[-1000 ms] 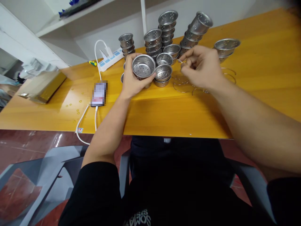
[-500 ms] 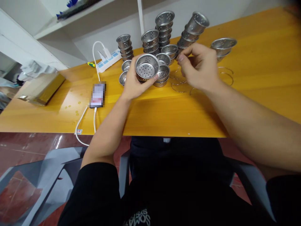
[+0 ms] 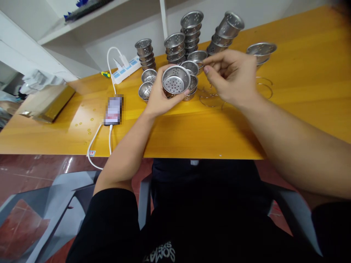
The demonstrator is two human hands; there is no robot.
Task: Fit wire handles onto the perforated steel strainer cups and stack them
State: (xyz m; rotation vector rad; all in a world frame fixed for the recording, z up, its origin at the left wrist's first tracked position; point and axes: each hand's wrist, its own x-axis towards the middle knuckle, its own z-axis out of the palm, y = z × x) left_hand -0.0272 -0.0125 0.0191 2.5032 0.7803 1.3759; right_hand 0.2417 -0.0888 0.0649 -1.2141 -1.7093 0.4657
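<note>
My left hand (image 3: 157, 100) grips a perforated metal strainer cup (image 3: 176, 84), fingers and thumb around its side and its open mouth tilted toward me. To the right, my right hand (image 3: 233, 76) is closed in a pinch, thumb against forefinger, a short way from the cup's rim. Whatever lies between those fingertips is too thin to make out. Thin wire rings (image 3: 208, 103) lie on the table below and beside my right hand. Behind the held cup stand more strainer cups (image 3: 189, 67), partly covered by it.
Tall stacks of strainer cups (image 3: 191, 27) rise along the back, one leaning stack (image 3: 229, 27) at the right. Another cup (image 3: 261, 51) stands farther right. On the left are a phone (image 3: 113, 110) with white cables, a power strip (image 3: 127, 69) and a cardboard box (image 3: 51, 104).
My left hand has shifted slightly right with the strainer cup. My right hand's fingertips have moved a little left, nearer the cup, still pinched.
</note>
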